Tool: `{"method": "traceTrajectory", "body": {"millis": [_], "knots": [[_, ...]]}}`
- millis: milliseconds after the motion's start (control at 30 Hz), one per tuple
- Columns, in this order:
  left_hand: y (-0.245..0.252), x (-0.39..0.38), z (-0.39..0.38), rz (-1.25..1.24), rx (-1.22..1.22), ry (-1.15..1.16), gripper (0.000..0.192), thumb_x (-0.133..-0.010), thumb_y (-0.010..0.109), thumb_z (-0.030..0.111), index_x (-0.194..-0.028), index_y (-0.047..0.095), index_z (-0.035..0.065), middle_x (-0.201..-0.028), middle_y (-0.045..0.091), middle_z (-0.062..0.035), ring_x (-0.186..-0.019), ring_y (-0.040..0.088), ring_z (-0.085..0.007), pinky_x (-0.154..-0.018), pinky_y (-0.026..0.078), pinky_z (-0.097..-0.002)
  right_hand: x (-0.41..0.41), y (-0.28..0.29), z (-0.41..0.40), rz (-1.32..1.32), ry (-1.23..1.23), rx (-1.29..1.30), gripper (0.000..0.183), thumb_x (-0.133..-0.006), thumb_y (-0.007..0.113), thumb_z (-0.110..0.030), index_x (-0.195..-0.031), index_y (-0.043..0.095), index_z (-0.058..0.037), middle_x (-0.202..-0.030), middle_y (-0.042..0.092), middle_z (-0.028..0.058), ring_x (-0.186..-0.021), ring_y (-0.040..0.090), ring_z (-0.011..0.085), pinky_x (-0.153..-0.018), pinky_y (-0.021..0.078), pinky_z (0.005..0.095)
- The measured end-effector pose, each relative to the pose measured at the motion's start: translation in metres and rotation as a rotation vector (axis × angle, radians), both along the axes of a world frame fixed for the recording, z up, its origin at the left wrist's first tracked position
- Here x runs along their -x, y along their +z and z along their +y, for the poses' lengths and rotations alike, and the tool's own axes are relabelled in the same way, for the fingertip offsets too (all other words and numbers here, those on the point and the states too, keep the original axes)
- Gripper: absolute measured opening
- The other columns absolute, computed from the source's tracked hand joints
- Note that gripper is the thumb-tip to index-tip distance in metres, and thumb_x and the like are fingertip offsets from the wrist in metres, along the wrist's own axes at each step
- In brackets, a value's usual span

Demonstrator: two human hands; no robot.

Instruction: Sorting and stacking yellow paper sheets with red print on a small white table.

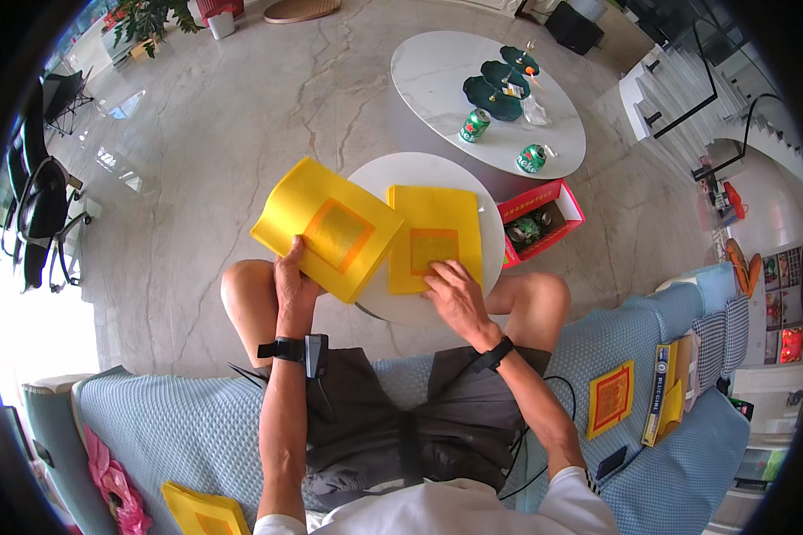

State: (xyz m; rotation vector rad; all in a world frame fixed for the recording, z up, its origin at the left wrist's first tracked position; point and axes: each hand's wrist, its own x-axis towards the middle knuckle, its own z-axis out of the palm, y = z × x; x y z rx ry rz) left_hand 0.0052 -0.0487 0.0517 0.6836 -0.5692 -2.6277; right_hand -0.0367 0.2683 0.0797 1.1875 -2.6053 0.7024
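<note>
My left hand [296, 284] holds a stack of yellow paper sheets [288, 197] by its near edge, thumb on top. The top sheet bears an orange-bordered square. To the right, a second stack of the same yellow paper [435, 206] lies on a small round white table [375, 304]; the held stack slightly overlaps its left side. The fingers of my right hand [455, 294] rest on the lower right of that second stack, at its orange-bordered square. The undersides of both stacks are hidden.
Beyond the small table stands an oval marble-topped table [428, 73] with two green drink cans [474, 126]. A red cardboard box [562, 231] holding cans is at the right. More yellow paper [204, 508] lies on the blue sofa cover [174, 414], near a smartphone [611, 463].
</note>
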Motion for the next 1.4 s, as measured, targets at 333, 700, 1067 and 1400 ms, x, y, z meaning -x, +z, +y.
{"method": "traceTrajectory", "body": {"millis": [333, 700, 1067, 1400], "knots": [[-0.006, 0.003, -0.003, -0.02, 0.017, 0.02, 0.035, -0.107, 0.061, 0.007, -0.141, 0.053, 0.0002, -0.131, 0.065, -0.0156, -0.12, 0.066, -0.0333, -0.11, 0.053, -0.0516, 0.002, 0.0, -0.003, -0.022, -0.043, 0.112, 0.009, -0.085, 0.073, -0.002, -0.094, 0.073, 0.0001, -0.102, 0.073, 0.0131, -0.097, 0.066, 0.0328, -0.086, 0.0559, 0.0437], [0.001, 0.003, 0.001, -0.024, -0.037, 0.011, 0.036, -0.107, 0.061, 0.007, -0.142, 0.053, 0.0032, -0.132, 0.065, -0.0154, -0.121, 0.065, -0.0342, -0.11, 0.052, -0.0547, 0.016, -0.001, 0.005, -0.323, -0.188, 0.301, 0.014, -0.08, 0.084, -0.006, -0.085, 0.074, 0.0023, -0.085, 0.072, 0.0128, -0.085, 0.067, 0.03, -0.076, 0.0537, 0.0389], [-0.013, 0.001, -0.009, -0.004, -0.032, 0.021, 0.034, -0.108, 0.059, 0.006, -0.141, 0.054, 0.0011, -0.133, 0.064, -0.0152, -0.121, 0.065, -0.0332, -0.109, 0.054, -0.0507, 0.031, 0.001, 0.018, -0.876, -0.281, 0.5, 0.021, -0.089, 0.085, -0.015, -0.09, 0.076, 0.0037, -0.083, 0.073, 0.0041, -0.078, 0.064, 0.0101, -0.073, 0.0512, 0.0263], [0.024, -0.001, 0.012, 0.01, 0.067, -0.084, 0.034, -0.108, 0.059, 0.008, -0.14, 0.054, -0.0018, -0.131, 0.066, -0.017, -0.116, 0.069, -0.0316, -0.106, 0.056, -0.0467, 0.046, 0.009, 0.05, -0.487, -0.49, 0.929, 0.019, -0.104, 0.071, -0.015, -0.109, 0.065, 0.0022, -0.099, 0.072, 0.004, -0.089, 0.063, 0.0082, -0.08, 0.051, 0.0261]]}}
